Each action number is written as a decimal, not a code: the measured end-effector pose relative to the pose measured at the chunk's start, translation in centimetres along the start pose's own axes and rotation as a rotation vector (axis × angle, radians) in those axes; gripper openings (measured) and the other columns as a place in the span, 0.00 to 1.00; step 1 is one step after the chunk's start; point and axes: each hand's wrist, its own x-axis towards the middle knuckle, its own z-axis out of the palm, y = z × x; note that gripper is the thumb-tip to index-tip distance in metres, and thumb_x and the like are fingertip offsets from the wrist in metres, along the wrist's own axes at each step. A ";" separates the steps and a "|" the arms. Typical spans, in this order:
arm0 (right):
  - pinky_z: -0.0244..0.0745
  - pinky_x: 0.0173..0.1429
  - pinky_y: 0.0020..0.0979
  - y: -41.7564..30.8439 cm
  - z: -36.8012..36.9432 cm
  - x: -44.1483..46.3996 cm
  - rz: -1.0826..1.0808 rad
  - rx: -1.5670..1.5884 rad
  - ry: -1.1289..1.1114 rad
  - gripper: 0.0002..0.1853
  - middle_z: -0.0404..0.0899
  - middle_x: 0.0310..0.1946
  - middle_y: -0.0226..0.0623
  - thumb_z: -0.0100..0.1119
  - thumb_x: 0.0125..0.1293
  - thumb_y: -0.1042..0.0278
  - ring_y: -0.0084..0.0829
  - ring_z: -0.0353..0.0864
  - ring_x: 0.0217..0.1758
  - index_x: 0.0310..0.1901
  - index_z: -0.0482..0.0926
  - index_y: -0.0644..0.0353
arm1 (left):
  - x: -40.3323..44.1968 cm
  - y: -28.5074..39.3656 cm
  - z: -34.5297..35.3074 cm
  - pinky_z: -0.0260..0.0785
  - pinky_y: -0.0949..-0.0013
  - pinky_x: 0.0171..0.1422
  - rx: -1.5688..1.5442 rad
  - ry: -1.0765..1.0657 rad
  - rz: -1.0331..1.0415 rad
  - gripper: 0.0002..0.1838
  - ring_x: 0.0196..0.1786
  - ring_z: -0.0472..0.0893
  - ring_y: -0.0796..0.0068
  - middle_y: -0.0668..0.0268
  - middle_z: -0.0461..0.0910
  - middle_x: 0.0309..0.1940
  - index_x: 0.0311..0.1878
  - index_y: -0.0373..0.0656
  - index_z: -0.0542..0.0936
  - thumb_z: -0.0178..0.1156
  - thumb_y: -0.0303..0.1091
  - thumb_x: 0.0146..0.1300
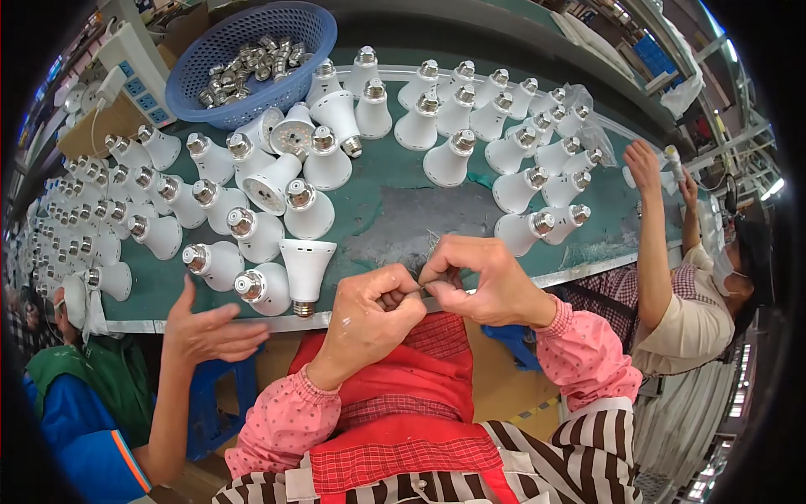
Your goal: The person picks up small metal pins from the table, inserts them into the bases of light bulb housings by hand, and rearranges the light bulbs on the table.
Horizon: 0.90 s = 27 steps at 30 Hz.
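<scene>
My left hand (367,317) and my right hand (485,279) meet over the front edge of the green work table (382,181). Thumb and fingers are pinched together on both, the fingertips almost touching; whatever lies between them is too small or hidden to make out. Just left of my left hand, a white LED bulb (306,267) stands with its metal screw cap down. Behind it, another bulb (309,210) stands cap up among several more. Past my right hand, a bulb (522,233) leans with its cap to the right.
A blue basket (311,38) of metal screw caps (252,67) sits at the back left, beside a white power strip (134,71). A co-worker's hand (214,328) reaches in at left. On the right, another person (693,307) holds a bulb up. Bulbs crowd the table's left.
</scene>
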 end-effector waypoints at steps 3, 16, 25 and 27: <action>0.77 0.34 0.30 0.3 0.0 -0.3 0.033 0.096 0.001 0.05 0.80 0.31 0.35 0.67 0.59 0.80 0.29 0.82 0.29 0.37 0.84 0.65 | 0.0 0.3 0.2 0.58 0.77 0.27 0.029 -0.010 0.021 0.05 0.25 0.66 0.93 0.78 0.72 0.20 0.29 0.37 0.78 0.63 0.19 0.60; 0.77 0.34 0.39 0.3 1.4 -1.2 -0.338 -0.447 0.240 0.09 0.75 0.32 0.40 0.67 0.57 0.82 0.44 0.81 0.29 0.39 0.80 0.62 | 0.4 0.3 1.2 0.61 0.81 0.30 -0.007 0.028 -0.010 0.04 0.28 0.70 0.94 0.79 0.77 0.25 0.33 0.36 0.81 0.64 0.20 0.64; 0.78 0.35 0.31 -0.5 -0.4 -2.8 -0.015 0.011 0.164 0.06 0.81 0.33 0.36 0.66 0.60 0.82 0.28 0.82 0.29 0.39 0.81 0.64 | 0.7 0.2 1.5 0.61 0.81 0.29 -0.203 -0.063 -0.017 0.07 0.27 0.70 0.95 0.79 0.76 0.25 0.30 0.38 0.79 0.64 0.19 0.65; 0.77 0.34 0.32 0.1 -0.3 -3.2 0.000 0.049 0.180 0.07 0.80 0.33 0.36 0.65 0.60 0.83 0.31 0.82 0.28 0.39 0.81 0.63 | 0.5 0.3 1.5 0.61 0.81 0.29 -0.186 -0.050 -0.051 0.06 0.28 0.71 0.95 0.79 0.77 0.25 0.32 0.38 0.80 0.64 0.20 0.66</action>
